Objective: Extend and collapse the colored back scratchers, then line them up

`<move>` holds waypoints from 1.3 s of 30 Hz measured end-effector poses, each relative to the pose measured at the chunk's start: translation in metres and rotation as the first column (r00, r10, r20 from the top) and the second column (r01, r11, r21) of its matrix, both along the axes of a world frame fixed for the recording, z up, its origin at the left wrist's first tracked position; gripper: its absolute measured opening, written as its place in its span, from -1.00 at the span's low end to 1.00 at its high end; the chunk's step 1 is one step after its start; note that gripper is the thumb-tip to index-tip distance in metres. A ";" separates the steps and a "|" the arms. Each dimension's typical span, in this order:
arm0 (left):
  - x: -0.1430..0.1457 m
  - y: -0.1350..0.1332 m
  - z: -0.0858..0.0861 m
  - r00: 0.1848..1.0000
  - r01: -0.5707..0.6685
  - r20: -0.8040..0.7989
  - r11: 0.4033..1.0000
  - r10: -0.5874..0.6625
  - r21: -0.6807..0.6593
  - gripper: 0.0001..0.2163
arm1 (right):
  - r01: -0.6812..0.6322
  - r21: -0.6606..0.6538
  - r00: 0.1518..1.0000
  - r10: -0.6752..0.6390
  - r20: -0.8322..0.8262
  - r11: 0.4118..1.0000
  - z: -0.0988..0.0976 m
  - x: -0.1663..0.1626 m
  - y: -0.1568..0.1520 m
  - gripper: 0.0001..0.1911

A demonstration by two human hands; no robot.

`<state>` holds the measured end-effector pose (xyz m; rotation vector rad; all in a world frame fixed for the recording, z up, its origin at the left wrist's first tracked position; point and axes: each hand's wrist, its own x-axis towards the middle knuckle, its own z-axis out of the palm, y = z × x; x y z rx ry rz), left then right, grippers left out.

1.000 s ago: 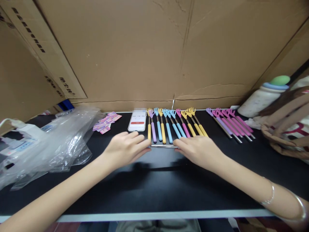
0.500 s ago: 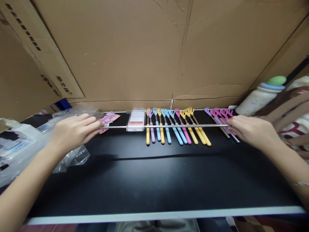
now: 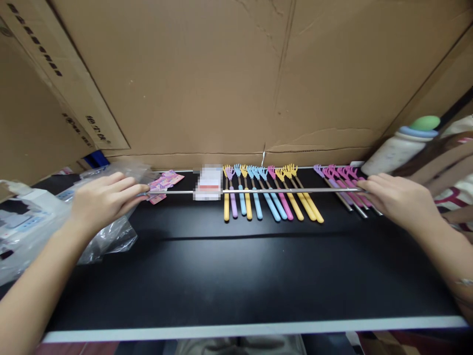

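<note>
Silver metal is stretched between two hands: a thin rod (image 3: 254, 191) is held nearly level above the black table (image 3: 236, 286), and its shadow (image 3: 244, 237) is cast on the surface below. One end is pinched by the left hand (image 3: 109, 197), the fingers being closed on it; the other end is clamped in the same way by the right hand (image 3: 399, 199). Both tips of the rod are hidden by the fingers. The hands are set well apart, with the palms turned down.

Behind the rod, a row of scratchers (image 3: 259, 209) is laid out with claws towards the cardboard wall (image 3: 207, 74) — yellow, purple, blue and pink handles are seen. Near the right hand, a second group of purple and pink scratchers (image 3: 354, 198) is placed at a slant, with bare metal ends pointing to the near side.

To the left of the row, a phone (image 3: 208, 177) is partly blurred, and small printed cards (image 3: 170, 178) are heaped beside it. Clear plastic bags (image 3: 111, 241) are piled behind and below the left hand. On the far right, a white bottle (image 3: 395, 150) with a green top is leaned beside a cloth bag (image 3: 456, 172).
</note>
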<state>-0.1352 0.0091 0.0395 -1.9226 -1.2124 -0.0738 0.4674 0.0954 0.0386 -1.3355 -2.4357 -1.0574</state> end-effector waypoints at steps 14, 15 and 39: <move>0.009 -0.011 0.001 0.984 0.016 0.176 0.997 -0.003 -0.075 -0.78 | 0.048 -0.146 0.985 -0.071 -0.159 0.988 -0.006 0.000 -0.003 -0.57; 0.007 -0.011 0.000 0.980 -0.005 0.199 0.997 0.020 -0.078 -0.77 | 0.052 -0.166 0.980 -0.083 -0.183 0.985 -0.006 0.002 -0.002 -0.57; -0.008 0.000 -0.013 0.921 0.092 0.386 0.992 -0.053 -0.082 -0.62 | -0.149 -0.143 0.918 0.083 -0.389 0.978 -0.018 0.020 0.010 -0.49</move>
